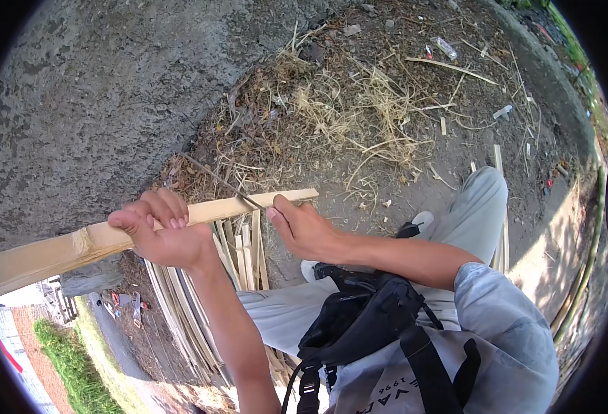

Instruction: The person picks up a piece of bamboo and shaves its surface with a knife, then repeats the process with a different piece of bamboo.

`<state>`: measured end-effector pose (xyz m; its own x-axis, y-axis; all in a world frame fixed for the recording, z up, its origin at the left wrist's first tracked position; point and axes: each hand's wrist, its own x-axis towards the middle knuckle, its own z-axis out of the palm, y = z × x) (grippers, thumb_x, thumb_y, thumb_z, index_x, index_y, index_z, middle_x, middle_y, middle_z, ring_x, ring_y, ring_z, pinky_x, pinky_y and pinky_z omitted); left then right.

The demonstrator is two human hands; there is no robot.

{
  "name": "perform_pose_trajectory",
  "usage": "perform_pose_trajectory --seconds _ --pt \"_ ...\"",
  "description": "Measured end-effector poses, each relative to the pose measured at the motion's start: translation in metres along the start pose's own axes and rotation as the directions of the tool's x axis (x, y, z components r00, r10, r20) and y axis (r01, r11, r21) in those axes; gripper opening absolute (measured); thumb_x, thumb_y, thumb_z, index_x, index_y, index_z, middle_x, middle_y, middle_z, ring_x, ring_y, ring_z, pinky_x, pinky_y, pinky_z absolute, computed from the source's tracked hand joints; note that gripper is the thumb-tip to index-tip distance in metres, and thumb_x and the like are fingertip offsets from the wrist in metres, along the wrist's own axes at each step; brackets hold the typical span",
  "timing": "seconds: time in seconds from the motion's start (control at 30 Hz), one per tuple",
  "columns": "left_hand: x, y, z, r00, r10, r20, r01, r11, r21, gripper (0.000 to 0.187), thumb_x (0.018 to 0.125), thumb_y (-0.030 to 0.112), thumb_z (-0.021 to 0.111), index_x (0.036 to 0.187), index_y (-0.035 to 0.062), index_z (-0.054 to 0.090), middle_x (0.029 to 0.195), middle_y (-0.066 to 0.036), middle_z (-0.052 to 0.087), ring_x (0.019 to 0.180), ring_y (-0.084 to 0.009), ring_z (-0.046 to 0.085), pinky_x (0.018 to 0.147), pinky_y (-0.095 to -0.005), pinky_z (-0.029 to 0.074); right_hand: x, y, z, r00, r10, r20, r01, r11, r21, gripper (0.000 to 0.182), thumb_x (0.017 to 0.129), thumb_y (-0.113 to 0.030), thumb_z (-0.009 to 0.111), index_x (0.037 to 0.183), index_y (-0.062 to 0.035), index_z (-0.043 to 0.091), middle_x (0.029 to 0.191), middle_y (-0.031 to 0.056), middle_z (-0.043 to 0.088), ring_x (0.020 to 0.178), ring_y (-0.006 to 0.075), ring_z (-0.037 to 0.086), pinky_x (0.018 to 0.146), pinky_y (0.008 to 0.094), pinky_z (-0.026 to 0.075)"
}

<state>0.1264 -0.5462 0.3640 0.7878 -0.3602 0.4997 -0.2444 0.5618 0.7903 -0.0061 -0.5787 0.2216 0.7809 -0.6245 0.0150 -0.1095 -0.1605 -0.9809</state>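
Observation:
A long pale split bamboo strip [42,261] with a node on it runs from the left edge across to a narrower end at the middle of the view. My left hand [166,231] is closed around the strip, thumb towards the left. My right hand [305,229] is closed on a knife [215,176], its handle hidden in my fist. The long, thin dark blade slants up and left, crossing the strip near its narrow end. Below my hands several cut bamboo strips [180,314] lie in a bundle.
A rough concrete slab [111,90] fills the upper left. Shavings [359,114] and dry litter cover the ground ahead, with a clear plastic bottle [446,48] beyond. A black bag [366,310] hangs at my waist. A saw [137,310] and other tools lie at lower left.

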Motion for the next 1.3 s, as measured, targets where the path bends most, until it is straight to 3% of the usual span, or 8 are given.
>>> perform_pose_trajectory --seconds 0.17,0.27,0.67,0.77,0.93,1.03,1.17,1.3 --pt "-0.002 0.001 -0.009 0.992 0.081 -0.097 -0.08 0.997 0.021 0.05 0.102 0.041 0.043 0.06 0.0173 0.03 0.048 0.002 0.025 0.038 -0.0073 0.023 0.037 -0.0226 0.015 0.011 0.065 0.031 0.992 0.123 -0.036 -0.123 0.992 0.018 0.021 0.101 -0.023 0.042 0.096 -0.0021 0.044 0.052 0.0225 0.049 0.049 0.046 0.051 0.05 0.0529 0.038" --pt "-0.005 0.003 -0.017 0.995 0.076 -0.067 -0.077 0.997 -0.004 0.049 0.102 0.038 0.044 0.06 0.0174 0.03 0.048 0.002 0.025 0.038 -0.007 0.022 0.037 -0.0225 0.016 0.014 0.038 0.018 0.995 0.096 0.027 -0.097 0.995 0.004 0.023 0.102 -0.023 0.038 0.099 -0.0017 0.044 0.053 0.0259 0.052 0.054 0.0516 0.054 0.057 0.0582 0.043" --pt "-0.021 0.01 -0.007 0.997 0.073 0.005 -0.073 0.995 -0.065 0.045 0.102 0.028 0.044 0.06 0.0166 0.03 0.047 0.002 0.026 0.039 -0.0071 0.022 0.038 -0.0221 0.016 0.008 0.073 0.021 0.981 0.195 0.01 -0.193 0.977 -0.092 0.021 0.1 -0.021 0.039 0.098 -0.0016 0.046 0.056 0.0263 0.054 0.057 0.051 0.056 0.058 0.0595 0.045" --pt "-0.019 0.01 -0.025 0.998 0.064 0.012 -0.063 0.993 -0.098 0.044 0.101 0.027 0.044 0.06 0.0167 0.03 0.047 0.002 0.025 0.039 -0.0069 0.021 0.038 -0.0223 0.015 0.011 0.055 0.018 0.995 0.102 0.019 -0.099 0.991 -0.095 0.02 0.101 -0.022 0.04 0.097 -0.003 0.044 0.053 0.0245 0.051 0.052 0.0493 0.054 0.052 0.057 0.04" --pt "-0.018 0.017 -0.035 0.996 0.042 -0.077 -0.045 0.998 -0.037 0.045 0.1 0.027 0.046 0.061 0.0172 0.028 0.047 0.002 0.025 0.04 -0.0068 0.021 0.038 -0.0221 0.014 0.01 0.068 0.035 0.989 0.139 0.044 -0.133 0.985 -0.105 0.023 0.101 -0.024 0.04 0.099 -0.0016 0.046 0.055 0.0268 0.053 0.055 0.0515 0.055 0.056 0.0595 0.044" --pt "-0.019 0.017 -0.042 0.999 0.041 0.03 -0.037 0.993 -0.114 0.044 0.1 0.026 0.046 0.061 0.0175 0.027 0.047 0.002 0.026 0.04 -0.0069 0.021 0.038 -0.0217 0.015 0.008 0.051 0.029 0.994 0.092 0.057 -0.084 0.987 -0.134 0.025 0.1 -0.025 0.04 0.1 -0.0008 0.047 0.058 0.0284 0.055 0.058 0.0524 0.057 0.059 0.0609 0.045" --pt "-0.019 0.022 -0.043 0.999 0.046 0.001 -0.045 0.996 -0.082 0.044 0.1 0.025 0.046 0.06 0.0177 0.027 0.047 0.002 0.025 0.04 -0.007 0.021 0.039 -0.0218 0.016 0.012 0.079 0.036 0.98 0.189 0.062 -0.177 0.971 -0.161 0.026 0.1 -0.025 0.04 0.1 -0.0001 0.047 0.061 0.0286 0.057 0.062 0.0522 0.059 0.061 0.0607 0.046" --pt "-0.021 0.018 -0.052 0.999 0.027 0.035 -0.023 0.994 -0.109 0.044 0.099 0.023 0.046 0.059 0.0183 0.028 0.048 0.002 0.024 0.041 -0.0075 0.022 0.04 -0.0226 0.016 0.012 0.061 0.03 0.987 0.14 0.083 -0.121 0.972 -0.202 0.025 0.1 -0.024 0.041 0.099 0.0001 0.046 0.061 0.0278 0.057 0.062 0.0509 0.059 0.059 0.0597 0.046"
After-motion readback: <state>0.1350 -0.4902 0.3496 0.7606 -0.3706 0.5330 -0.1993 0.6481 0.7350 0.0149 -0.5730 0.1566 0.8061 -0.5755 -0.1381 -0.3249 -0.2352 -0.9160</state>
